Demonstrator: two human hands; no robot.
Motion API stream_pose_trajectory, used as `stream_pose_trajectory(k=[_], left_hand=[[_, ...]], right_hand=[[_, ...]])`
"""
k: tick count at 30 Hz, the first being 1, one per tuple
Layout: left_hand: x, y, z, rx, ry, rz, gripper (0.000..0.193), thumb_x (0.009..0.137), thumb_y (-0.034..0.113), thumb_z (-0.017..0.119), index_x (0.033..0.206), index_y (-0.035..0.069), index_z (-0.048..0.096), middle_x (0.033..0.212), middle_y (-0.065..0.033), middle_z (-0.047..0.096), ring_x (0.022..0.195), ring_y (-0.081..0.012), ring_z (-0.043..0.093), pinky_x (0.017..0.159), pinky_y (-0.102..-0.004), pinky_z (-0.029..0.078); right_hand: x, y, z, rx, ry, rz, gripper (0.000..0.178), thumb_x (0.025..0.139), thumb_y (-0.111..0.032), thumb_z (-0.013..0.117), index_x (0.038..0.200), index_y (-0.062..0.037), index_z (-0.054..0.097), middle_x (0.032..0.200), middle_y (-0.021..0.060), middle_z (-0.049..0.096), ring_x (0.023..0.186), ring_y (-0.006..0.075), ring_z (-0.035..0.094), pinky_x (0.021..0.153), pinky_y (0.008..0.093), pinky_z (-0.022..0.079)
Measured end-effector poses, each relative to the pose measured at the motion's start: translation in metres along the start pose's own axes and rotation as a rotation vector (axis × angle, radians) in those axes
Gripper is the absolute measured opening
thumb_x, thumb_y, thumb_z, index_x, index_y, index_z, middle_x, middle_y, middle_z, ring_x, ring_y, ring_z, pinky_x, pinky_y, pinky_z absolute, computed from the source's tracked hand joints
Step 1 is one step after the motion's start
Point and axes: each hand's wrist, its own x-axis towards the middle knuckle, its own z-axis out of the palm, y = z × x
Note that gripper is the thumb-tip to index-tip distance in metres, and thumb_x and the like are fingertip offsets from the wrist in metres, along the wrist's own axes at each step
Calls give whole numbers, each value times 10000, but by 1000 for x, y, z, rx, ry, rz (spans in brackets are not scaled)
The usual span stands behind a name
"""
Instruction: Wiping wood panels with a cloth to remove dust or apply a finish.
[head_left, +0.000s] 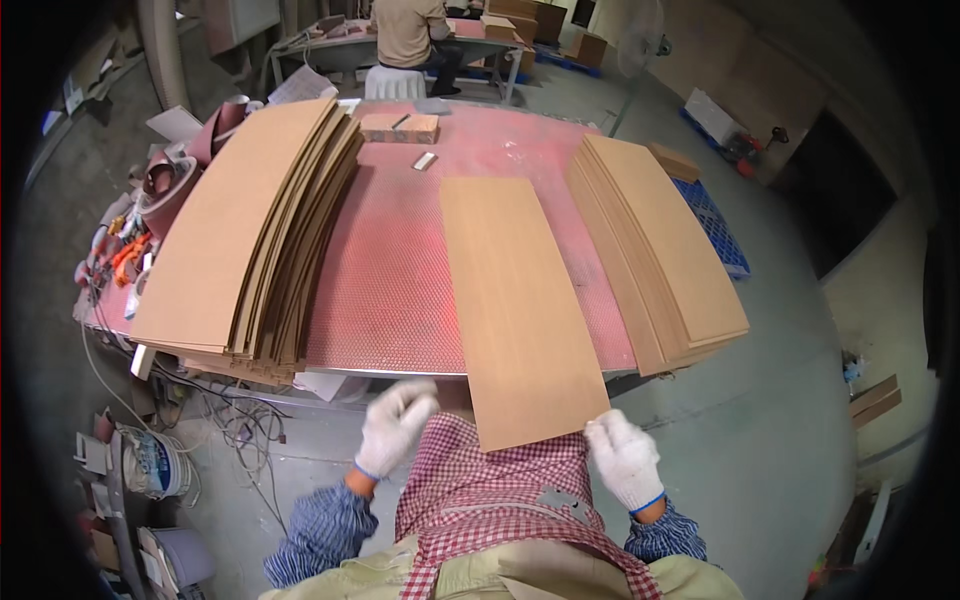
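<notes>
The large red table with the perforated metal top (400, 270) fills the middle of the view. On its 9 o'clock side lies a tall fanned stack of thin brown wooden sheets (250, 220), and on its 3 o'clock side a lower stack of the same brown sheets (655, 250). Between them lies one single long brown veneer sheet (515, 300), flat on the table, with its near end hanging over the table edge toward the person at 6 o'clock.

The right hand in a white knit glove (625, 458) touches the near right corner of this single sheet, the fingers curled at its edge; whether it really pinches the sheet, I cannot tell. The left hand in a white knit glove (395, 425) is apart from the sheet, loosely closed and holding nothing visible, just beside the near table edge.

At 12 o'clock on the table rest a small brown wooden block (400, 127) and a small grey metal piece (425, 161). Beyond, another person sits on a white stool (395, 82).

I judge that the single sheet is being positioned or pulled; the next move needs both hands on its near corners.
</notes>
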Motion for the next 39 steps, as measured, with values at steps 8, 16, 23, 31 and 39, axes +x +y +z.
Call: stream_pose_trajectory(k=[8,16,23,31,39], left_hand=[[-45,14,58,-6,32,-119,237,959,145,687,1108,-39,696,963,-57,727,853,-99,649,789,-251,540],[-35,32,68,173,120,-217,233,924,218,703,973,-10,707,825,-54,723,723,-101,680,698,-262,553],[-33,36,72,323,156,-191,210,917,172,701,954,-34,708,822,-77,725,731,-124,690,697,-267,574],[-30,23,58,-45,150,-268,227,943,205,698,988,-17,683,839,-50,690,701,-142,661,655,-298,582],[-37,29,53,-167,210,-232,210,946,220,695,980,17,651,821,-19,642,676,-99,598,557,-259,516]], right_hand=[[16,42,13,-14,208,-304,204,926,-233,614,868,-38,593,785,174,633,761,393,629,711,514,489],[12,72,29,141,297,-338,249,905,-206,655,1045,-1,630,933,162,678,909,362,648,867,475,493],[18,76,31,85,394,-491,241,867,-197,667,997,2,628,889,168,653,868,368,634,847,484,487],[14,65,34,67,345,-594,194,850,-191,680,875,-14,606,795,150,625,818,356,629,874,502,490],[7,64,28,303,235,-576,196,889,-155,677,968,22,651,843,151,671,835,325,669,815,415,539]])
